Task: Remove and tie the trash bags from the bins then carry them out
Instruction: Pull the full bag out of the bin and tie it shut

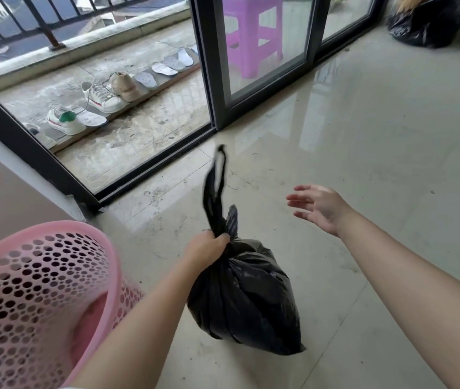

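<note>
Trash bag (245,299), out of the bin: our left hand (206,248) gripped its neck, right hand (318,206) spread empty; knotting seemed next.

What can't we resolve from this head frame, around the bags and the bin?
- Black bag contents: opaque plastic hides them.
- Its knot: the left hand grips the neck and covers it, so tied or not is unclear.
- Pink bin interior: partly cut off by the left and bottom edges, and the left forearm crosses it.
- Second black bag: cut by the top edge, neck unseen.
- Right hand: open, holds nothing.
</note>
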The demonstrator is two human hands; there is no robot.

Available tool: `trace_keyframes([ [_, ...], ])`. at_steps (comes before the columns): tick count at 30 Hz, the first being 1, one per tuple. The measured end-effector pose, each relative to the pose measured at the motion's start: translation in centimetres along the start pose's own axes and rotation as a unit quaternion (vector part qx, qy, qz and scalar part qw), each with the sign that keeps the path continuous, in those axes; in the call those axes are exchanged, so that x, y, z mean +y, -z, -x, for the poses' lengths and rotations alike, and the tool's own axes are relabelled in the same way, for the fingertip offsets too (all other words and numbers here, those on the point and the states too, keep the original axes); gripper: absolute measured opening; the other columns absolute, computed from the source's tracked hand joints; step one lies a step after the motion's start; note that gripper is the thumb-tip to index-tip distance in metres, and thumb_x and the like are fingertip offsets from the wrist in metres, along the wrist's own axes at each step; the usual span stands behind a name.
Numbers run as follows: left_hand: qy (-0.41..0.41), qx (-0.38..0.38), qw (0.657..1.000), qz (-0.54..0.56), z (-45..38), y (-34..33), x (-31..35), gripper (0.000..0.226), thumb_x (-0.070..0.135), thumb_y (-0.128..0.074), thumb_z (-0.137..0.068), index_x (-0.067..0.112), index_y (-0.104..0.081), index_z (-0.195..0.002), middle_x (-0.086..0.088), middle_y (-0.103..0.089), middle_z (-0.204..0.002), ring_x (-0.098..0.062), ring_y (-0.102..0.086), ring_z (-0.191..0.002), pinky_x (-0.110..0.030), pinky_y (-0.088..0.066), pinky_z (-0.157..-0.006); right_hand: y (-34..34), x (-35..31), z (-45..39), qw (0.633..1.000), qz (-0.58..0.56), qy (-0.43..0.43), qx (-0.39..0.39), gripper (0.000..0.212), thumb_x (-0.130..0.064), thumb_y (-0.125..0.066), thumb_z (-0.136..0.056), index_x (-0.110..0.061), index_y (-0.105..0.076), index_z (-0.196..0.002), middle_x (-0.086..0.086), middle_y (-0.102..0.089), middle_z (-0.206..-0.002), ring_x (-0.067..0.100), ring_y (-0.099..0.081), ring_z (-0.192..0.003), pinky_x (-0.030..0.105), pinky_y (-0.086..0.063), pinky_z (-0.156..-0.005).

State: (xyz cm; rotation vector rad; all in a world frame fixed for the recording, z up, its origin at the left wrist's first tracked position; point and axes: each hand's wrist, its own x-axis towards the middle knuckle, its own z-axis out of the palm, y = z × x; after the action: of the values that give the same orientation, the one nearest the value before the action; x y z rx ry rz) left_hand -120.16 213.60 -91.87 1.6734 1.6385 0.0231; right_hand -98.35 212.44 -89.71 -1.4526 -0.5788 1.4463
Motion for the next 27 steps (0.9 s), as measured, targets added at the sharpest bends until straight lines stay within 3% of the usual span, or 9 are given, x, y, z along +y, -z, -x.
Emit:
trace_keyframes([
  [2, 0.016, -0.02, 0.998, 0.057, 0.1, 0.4, -0.3, 0.027, 0.027, -0.044, -0.094, 0.003, -0.058, -0.094, -0.01, -0.054, -0.093, -0.024, -0.051, -0.087, -0.028, -0.037, -0.076, -0.1, 0.4, 0.1, 0.99, 0.139, 0.031, -0.01, 0.025, 0.003, -0.037, -0.092, -0.014, -0.055, -0.089, 0.003, -0.059, -0.093, 0.018, -0.052, -0.091, 0.025, -0.042, -0.069],
  [5, 0.011, -0.086, 0.994, 0.064, 0.5, 0.7, 0.1, 0.031, 0.028, -0.045, -0.094, 0.005, -0.059, -0.109, -0.007, -0.054, -0.1, -0.024, -0.051, -0.094, -0.029, -0.04, -0.084, -1.2, 0.2, 0.7, 0.913, 0.378, 0.134, -0.083, 0.048, 0.008, -0.043, -0.086, -0.013, -0.048, -0.129, 0.001, -0.045, -0.13, 0.01, -0.036, -0.123, 0.021, -0.032, -0.093],
  [9, -0.008, -0.12, 0.992, 0.031, 0.6, 0.8, 0.8, 0.032, 0.024, -0.046, -0.093, 0.014, -0.045, -0.063, -0.002, -0.044, -0.06, -0.014, -0.043, -0.053, -0.019, -0.036, -0.051, -4.2, 1.6, 0.9, 0.772, 0.592, 0.133, -0.19, 0.066, -0.003, -0.053, -0.083, -0.026, -0.031, -0.142, -0.004, -0.012, -0.157, 0.021, -0.005, -0.145, 0.039, -0.009, -0.119],
  [13, -0.03, -0.14, 0.989, 0.029, 0.5, 1.0, 0.4, 0.039, 0.021, -0.044, -0.093, 0.013, -0.044, -0.055, 0.0, -0.045, -0.044, -0.013, -0.04, -0.039, -0.023, -0.035, -0.048, -5.1, 3.1, 0.3, 0.653, 0.726, 0.125, -0.178, 0.031, -0.009, -0.039, -0.091, -0.011, -0.058, -0.116, 0.0, -0.03, -0.151, 0.025, -0.013, -0.144, 0.049, -0.018, -0.114],
  [16, -0.019, -0.14, 0.988, 0.067, 0.3, 1.5, -0.3, 0.044, 0.022, -0.037, -0.097, 0.01, -0.047, -0.056, 0.003, -0.046, -0.026, -0.006, -0.04, -0.025, -0.019, -0.039, -0.044, -5.2, 1.7, 0.6, 0.713, 0.673, 0.116, -0.16, 0.024, -0.002, -0.032, -0.091, -0.011, -0.044, -0.072, 0.022, -0.059, -0.112, 0.031, -0.054, -0.101, 0.035, -0.041, -0.084],
  [19, 0.011, -0.163, 0.973, 0.162, 0.3, 2.3, -0.7, 0.037, 0.019, -0.032, -0.099, 0.008, -0.047, -0.067, 0.001, -0.052, -0.03, -0.005, -0.044, -0.025, -0.012, -0.033, -0.034, -4.6, -0.3, 1.3, 0.802, 0.571, 0.079, -0.156, 0.021, -0.002, -0.03, -0.092, -0.01, -0.046, -0.08, 0.011, -0.049, -0.073, 0.016, -0.055, -0.05, 0.029, -0.04, -0.055],
  [21, 0.034, -0.204, 0.955, 0.212, 0.1, 2.5, -1.2, 0.032, 0.02, -0.033, -0.1, 0.008, -0.053, -0.078, 0.003, -0.06, -0.04, -0.005, -0.051, -0.033, -0.016, -0.037, -0.045, -4.2, -1.6, 2.0, 0.861, 0.477, 0.045, -0.167, 0.025, 0.0, -0.035, -0.091, -0.01, -0.05, -0.075, 0.005, -0.036, -0.061, 0.003, -0.042, -0.027, 0.02, -0.038, -0.041],
  [24, 0.051, -0.224, 0.94, 0.252, -0.3, 2.5, -1.8, 0.022, 0.022, -0.039, -0.099, 0.013, -0.058, -0.09, 0.003, -0.068, -0.049, -0.004, -0.055, -0.04, -0.021, -0.036, -0.057, -3.7, -3.2, 3.3, 0.909, 0.367, 0.009, -0.198, 0.023, 0.004, -0.043, -0.089, -0.008, -0.053, -0.072, 0.004, -0.035, -0.055, 0.004, -0.03, -0.026, 0.016, -0.036, -0.036],
  [27, 0.058, -0.185, 0.941, 0.277, -1.0, 2.4, -1.8, 0.019, 0.02, -0.044, -0.097, 0.017, -0.056, -0.082, 0.002, -0.069, -0.049, -0.004, -0.056, -0.038, -0.022, -0.031, -0.056, -4.5, -3.1, 4.4, 0.925, 0.343, -0.002, -0.162, 0.025, -0.016, -0.05, -0.092, -0.009, -0.055, -0.07, -0.002, -0.033, -0.05, 0.008, -0.025, -0.032, 0.019, -0.036, -0.035],
])
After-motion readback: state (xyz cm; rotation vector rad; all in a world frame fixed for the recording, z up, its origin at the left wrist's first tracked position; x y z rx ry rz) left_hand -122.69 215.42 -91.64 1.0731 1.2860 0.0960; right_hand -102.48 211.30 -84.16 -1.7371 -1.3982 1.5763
